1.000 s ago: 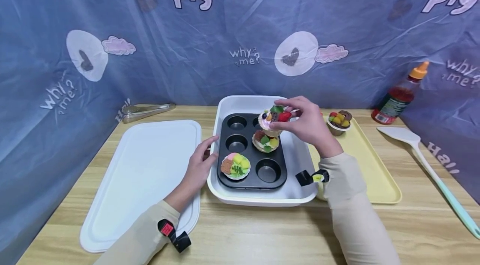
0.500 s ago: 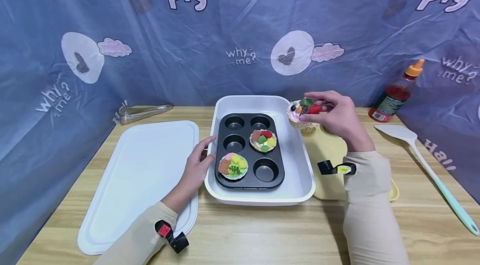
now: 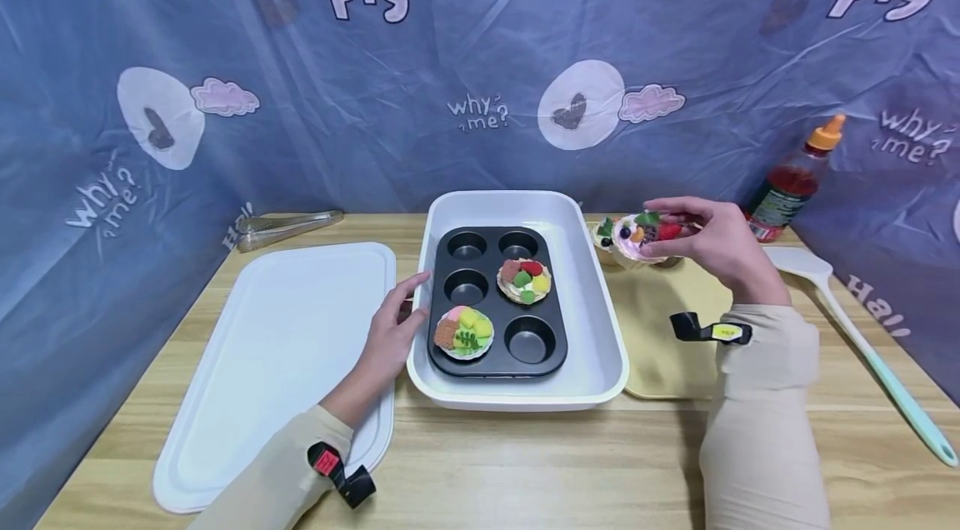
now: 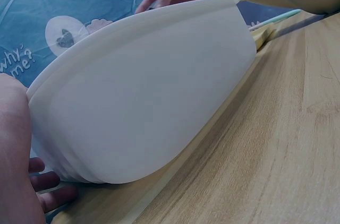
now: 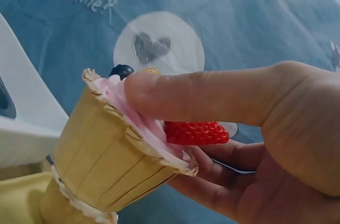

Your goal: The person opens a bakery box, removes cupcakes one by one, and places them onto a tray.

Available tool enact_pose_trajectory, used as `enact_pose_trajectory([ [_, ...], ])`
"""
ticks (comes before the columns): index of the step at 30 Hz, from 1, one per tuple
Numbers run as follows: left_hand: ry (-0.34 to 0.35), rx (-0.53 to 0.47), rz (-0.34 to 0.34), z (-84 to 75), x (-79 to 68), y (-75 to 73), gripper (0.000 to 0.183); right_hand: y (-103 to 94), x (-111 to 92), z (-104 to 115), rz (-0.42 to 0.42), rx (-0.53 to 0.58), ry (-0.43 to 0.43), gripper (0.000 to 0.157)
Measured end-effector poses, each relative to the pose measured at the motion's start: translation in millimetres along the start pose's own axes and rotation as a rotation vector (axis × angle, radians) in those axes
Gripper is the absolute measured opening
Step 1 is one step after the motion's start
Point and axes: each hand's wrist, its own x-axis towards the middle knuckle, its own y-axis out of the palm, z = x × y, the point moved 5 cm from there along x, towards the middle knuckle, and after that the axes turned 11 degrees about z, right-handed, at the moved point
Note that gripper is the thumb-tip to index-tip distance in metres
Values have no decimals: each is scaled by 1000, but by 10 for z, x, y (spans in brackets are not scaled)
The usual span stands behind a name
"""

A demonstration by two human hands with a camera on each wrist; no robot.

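My right hand [image 3: 720, 247] pinches a cupcake [image 5: 106, 149] with a tan pleated wrapper, pink cream, a blueberry and a strawberry. It hangs tilted over the back of the yellow tray [image 3: 660, 347]. Just behind and left of it is another cupcake [image 3: 604, 242] with pale cream and a green leaf. At the left rim of a white bin [image 3: 600, 305], my left hand [image 3: 390, 330] rests with fingers extended along the outer wall. Inside the bin lies a black muffin pan [image 3: 497, 351]. Two of its cups hold a fruit-topped cupcake [image 3: 524, 282] and a green-and-yellow-topped one [image 3: 464, 333].
A white board [image 3: 285, 363] lies left of the bin, with metal tongs [image 3: 288, 230] behind it. At the right are a sauce bottle [image 3: 787, 188] with an orange cap and a spatula [image 3: 873, 347] with a mint handle. A blue printed curtain [image 3: 480, 55] closes off the back.
My right hand has carried the pink-cream cupcake rightward from above the muffin pan, past the bin's right rim, to over the yellow tray. The left hand has stayed at the bin.
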Motion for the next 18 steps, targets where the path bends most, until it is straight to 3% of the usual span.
enact_pose_trajectory([
  [12,13,5,-3,-22,3,-7,53,34,56,-249,74,41,40,71],
  [18,16,2,-5,-11,10,-5,53,82,77,-278,138,59,4,67],
])
